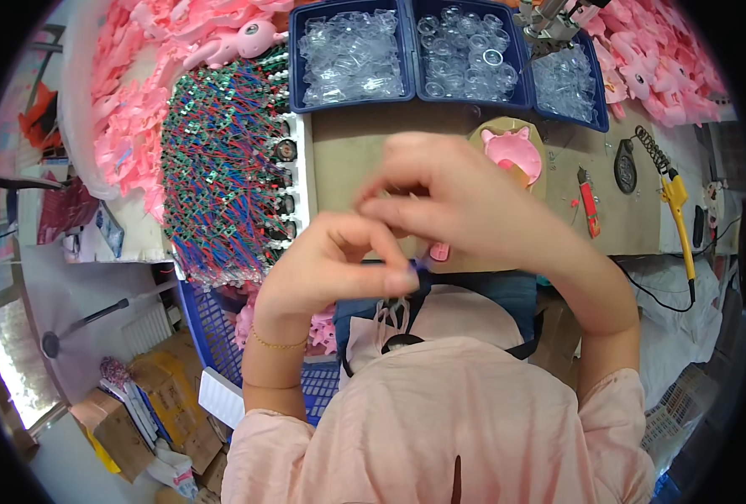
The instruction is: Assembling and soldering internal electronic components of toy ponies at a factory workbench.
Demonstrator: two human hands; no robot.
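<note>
My left hand [331,260] is over the table's front edge, thumb and forefinger pinched together. A small blue-purple bit [423,264] shows beside those fingertips, too blurred to name. Just above and to the right, my right hand [440,189] has its fingers bent and drawn together, slightly smeared by motion. What it may hold is hidden. A small pink plastic piece [440,252] lies below the right hand at the table edge. Beyond the right wrist sits a pink cat-eared plastic part [514,153] on a round yellowish piece.
Wired circuit boards [222,168] are heaped at left beside a white foam strip [303,168]. Blue bins [411,50] of clear plastic domes stand at the back, among pink plastic parts [129,109]. At right are a red-handled cutter [589,206] and a yellow soldering iron [680,218].
</note>
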